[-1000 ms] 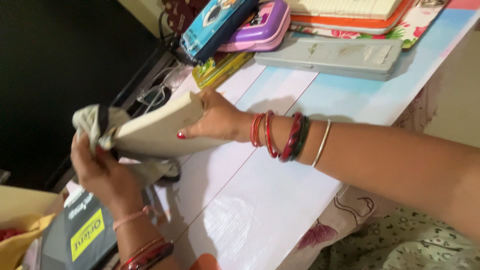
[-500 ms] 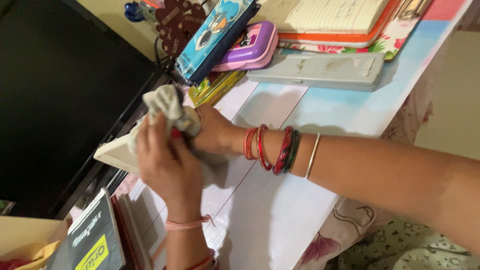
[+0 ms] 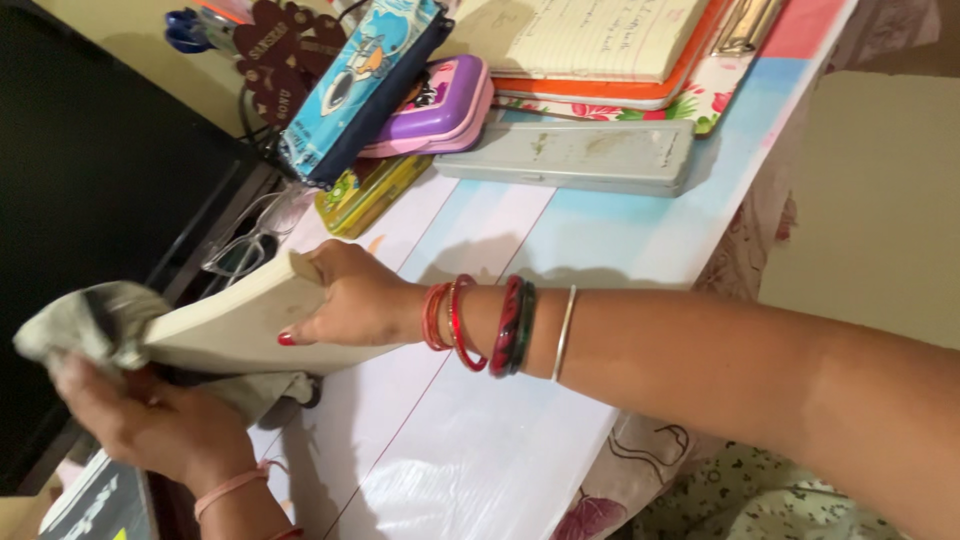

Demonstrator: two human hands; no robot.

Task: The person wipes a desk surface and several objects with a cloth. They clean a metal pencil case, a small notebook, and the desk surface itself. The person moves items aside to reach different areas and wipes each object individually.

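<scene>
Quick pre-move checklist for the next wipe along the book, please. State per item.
1. Right hand grips the near end of the cream book: ok.
2. Left hand holds the grey cloth wrapped over the book's far end: ok.
3. Book lifted off the table, tilted: ok.
4. Glasses lie close behind the book, in the cloth's path: not ok.
5. Yellow case and grey pencil box stand apart from the book: ok.
6. Underside of the book clean: cannot tell.

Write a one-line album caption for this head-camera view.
Right hand steadies a cream rectangular book over the pale plastic-covered table while the left hand holds a crumpled grey cloth at its end.
</scene>
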